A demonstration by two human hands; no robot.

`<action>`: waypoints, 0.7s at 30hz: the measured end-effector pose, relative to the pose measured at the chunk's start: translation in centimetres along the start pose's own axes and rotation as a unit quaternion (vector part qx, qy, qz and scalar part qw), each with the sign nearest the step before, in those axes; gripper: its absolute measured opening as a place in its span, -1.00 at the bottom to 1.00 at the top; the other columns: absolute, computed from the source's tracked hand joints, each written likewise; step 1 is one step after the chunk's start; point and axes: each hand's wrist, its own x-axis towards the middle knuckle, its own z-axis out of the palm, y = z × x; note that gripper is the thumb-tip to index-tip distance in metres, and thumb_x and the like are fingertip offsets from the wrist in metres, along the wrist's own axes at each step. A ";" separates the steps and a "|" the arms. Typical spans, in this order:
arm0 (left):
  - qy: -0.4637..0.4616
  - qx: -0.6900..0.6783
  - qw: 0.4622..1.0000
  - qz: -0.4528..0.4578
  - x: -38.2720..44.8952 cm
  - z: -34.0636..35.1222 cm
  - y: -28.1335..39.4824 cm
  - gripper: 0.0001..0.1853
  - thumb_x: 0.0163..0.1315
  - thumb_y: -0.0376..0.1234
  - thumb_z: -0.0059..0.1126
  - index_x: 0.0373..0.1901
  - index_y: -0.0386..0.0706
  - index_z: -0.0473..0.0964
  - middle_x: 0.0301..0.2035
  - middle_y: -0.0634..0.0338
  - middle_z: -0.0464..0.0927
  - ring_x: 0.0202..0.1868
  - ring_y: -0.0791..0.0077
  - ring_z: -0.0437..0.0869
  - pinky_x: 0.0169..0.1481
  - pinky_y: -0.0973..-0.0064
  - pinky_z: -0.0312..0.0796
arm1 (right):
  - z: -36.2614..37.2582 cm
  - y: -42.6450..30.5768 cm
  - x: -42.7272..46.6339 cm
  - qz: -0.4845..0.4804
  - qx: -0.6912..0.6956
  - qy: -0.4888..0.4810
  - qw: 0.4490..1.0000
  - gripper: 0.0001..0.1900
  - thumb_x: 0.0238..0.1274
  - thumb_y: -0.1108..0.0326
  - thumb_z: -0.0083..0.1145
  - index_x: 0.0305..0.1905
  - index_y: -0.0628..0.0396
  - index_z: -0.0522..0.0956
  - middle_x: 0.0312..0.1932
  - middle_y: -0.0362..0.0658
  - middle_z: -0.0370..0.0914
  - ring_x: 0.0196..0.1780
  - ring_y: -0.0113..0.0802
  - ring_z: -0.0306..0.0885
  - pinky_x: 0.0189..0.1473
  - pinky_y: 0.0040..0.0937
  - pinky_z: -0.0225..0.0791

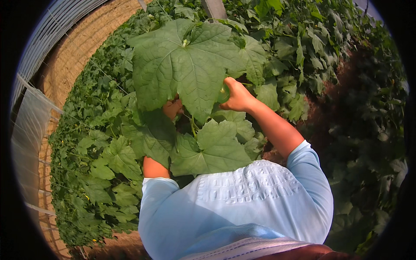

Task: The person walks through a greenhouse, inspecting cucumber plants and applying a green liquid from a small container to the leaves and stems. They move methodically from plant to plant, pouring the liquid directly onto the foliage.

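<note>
A broad lobed leaf of a vine plant, probably luffa or another gourd, spreads in front of me and covers much of both hands. At its right edge my right hand curves thumb and fingers around a shiny light green thing, mostly hidden by the leaf. My left hand is in shadow under the leaf's lower left edge; its fingers are largely hidden, so what it holds cannot be told. Between the hands a green stem runs down to a second leaf close against my chest.
Dense vine foliage fills the left side, crossed by thin strings. A grey post rises at the top. More plants stand to the right beside a shaded soil strip. Plastic sheeting hangs by a tan wall.
</note>
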 end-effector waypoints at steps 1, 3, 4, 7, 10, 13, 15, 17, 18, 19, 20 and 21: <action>-0.021 0.038 0.999 -0.002 0.4 0.5 0.9 -0.56 0.44 -0.36 0.02 0.31 -0.26 0.32 -0.21 0.10 0.59 -0.31 0.30 0.71 -0.23 0.44 0.55 | 0.5 1.4 0.3 -0.011 -0.008 -0.006 1.000 -0.15 -0.18 0.25 0.47 0.30 0.27 0.34 0.29 0.09 0.35 0.29 0.00 0.38 0.32 -0.21 0.30; -0.050 0.118 0.992 -0.010 -0.1 1.1 3.3 -0.59 0.41 -0.42 0.03 0.27 -0.30 0.35 -0.20 0.09 0.60 -0.33 0.33 0.70 -0.25 0.43 0.54 | -2.0 -5.4 -0.8 0.017 -0.058 -0.087 0.994 -0.30 0.03 0.19 0.36 0.28 0.19 0.38 0.27 0.02 0.41 0.22 -0.07 0.45 0.24 -0.20 0.34; -0.068 0.145 0.987 -0.001 0.9 1.9 4.5 -0.60 0.40 -0.45 0.04 0.25 -0.31 0.37 -0.20 0.09 0.60 -0.34 0.35 0.69 -0.26 0.42 0.54 | -1.2 -3.2 -0.7 -0.003 -0.055 -0.039 0.998 -0.29 -0.02 0.14 0.38 0.26 0.16 0.41 0.25 0.02 0.43 0.20 -0.08 0.47 0.21 -0.19 0.36; 0.010 0.204 0.977 0.059 0.1 3.1 4.3 -0.52 0.30 -0.48 0.14 0.28 -0.18 0.46 -0.25 0.12 0.56 -0.25 0.38 0.67 -0.19 0.36 0.49 | 0.1 -1.7 -0.2 -0.057 -0.052 0.006 0.997 -0.26 -0.18 0.01 0.41 0.21 0.05 0.50 0.20 0.02 0.51 0.15 -0.08 0.53 0.11 -0.16 0.42; -0.010 0.316 0.944 0.100 1.1 1.1 2.7 -0.54 0.28 -0.46 0.16 0.25 -0.22 0.47 -0.14 0.06 0.63 -0.21 0.42 0.67 -0.14 0.35 0.53 | -0.6 -4.3 -0.2 0.031 -0.166 -0.063 0.984 -0.23 -0.27 -0.11 0.41 0.19 -0.05 0.54 0.16 -0.01 0.56 0.07 -0.05 0.59 0.06 -0.15 0.45; -0.114 0.291 0.946 0.080 2.7 0.7 4.5 -0.48 0.27 -0.43 0.17 0.30 -0.20 0.41 0.03 0.04 0.62 -0.20 0.42 0.68 -0.18 0.39 0.57 | 1.7 1.0 0.1 0.042 -0.198 -0.033 0.979 -0.21 -0.33 -0.13 0.43 0.17 -0.08 0.55 0.09 -0.02 0.61 0.01 -0.02 0.63 0.05 -0.15 0.47; -0.123 0.255 0.957 -0.069 2.6 2.3 7.4 -0.40 0.26 -0.40 0.17 0.38 -0.16 0.31 0.09 0.05 0.59 -0.28 0.42 0.70 -0.29 0.44 0.57 | 5.7 9.3 2.1 0.136 -0.249 -0.074 0.956 -0.23 -0.34 -0.06 0.47 0.16 -0.06 0.55 0.03 0.00 0.63 0.00 -0.01 0.64 0.05 -0.14 0.48; -0.113 0.296 0.937 -0.145 1.9 2.5 7.6 -0.37 0.28 -0.42 0.09 0.42 -0.15 0.25 0.05 0.06 0.59 -0.36 0.44 0.71 -0.34 0.46 0.57 | 2.5 1.0 0.7 0.037 -0.134 -0.025 0.990 -0.23 -0.38 0.05 0.52 0.14 -0.01 0.54 -0.03 0.03 0.63 -0.01 0.01 0.64 0.06 -0.14 0.48; -0.127 0.251 0.950 -0.131 2.1 2.3 6.7 -0.39 0.30 -0.44 0.02 0.43 -0.18 0.24 0.00 0.06 0.60 -0.37 0.44 0.72 -0.31 0.45 0.56 | 0.1 -3.0 -0.1 -0.005 -0.080 0.013 0.997 -0.23 -0.40 0.10 0.54 0.13 0.02 0.54 -0.07 0.04 0.64 -0.01 0.01 0.64 0.06 -0.13 0.48; -0.139 0.210 0.960 -0.120 2.0 2.2 6.5 -0.41 0.33 -0.47 -0.05 0.43 -0.20 0.24 -0.05 0.05 0.60 -0.38 0.45 0.72 -0.28 0.43 0.56 | -0.7 -4.5 -0.3 0.007 -0.091 -0.004 0.996 -0.22 -0.42 0.15 0.55 0.12 0.05 0.53 -0.09 0.05 0.63 -0.02 0.03 0.64 0.05 -0.13 0.48; -0.160 0.224 0.953 -0.129 2.1 2.3 7.1 -0.41 0.31 -0.49 -0.06 0.42 -0.19 0.25 -0.08 0.07 0.61 -0.36 0.45 0.72 -0.29 0.43 0.54 | -1.2 -5.5 -0.4 0.022 -0.102 -0.020 0.994 -0.22 -0.44 0.20 0.56 0.11 0.07 0.52 -0.12 0.05 0.63 -0.02 0.04 0.64 0.05 -0.12 0.48; -0.180 0.239 0.944 -0.138 2.1 2.3 8.4 -0.41 0.30 -0.50 -0.08 0.42 -0.18 0.26 -0.12 0.08 0.61 -0.35 0.45 0.72 -0.31 0.43 0.53 | -1.1 -5.7 -0.5 0.033 -0.101 -0.020 0.994 -0.21 -0.44 0.22 0.56 0.12 0.10 0.51 -0.12 0.05 0.62 -0.01 0.03 0.63 0.05 -0.13 0.48</action>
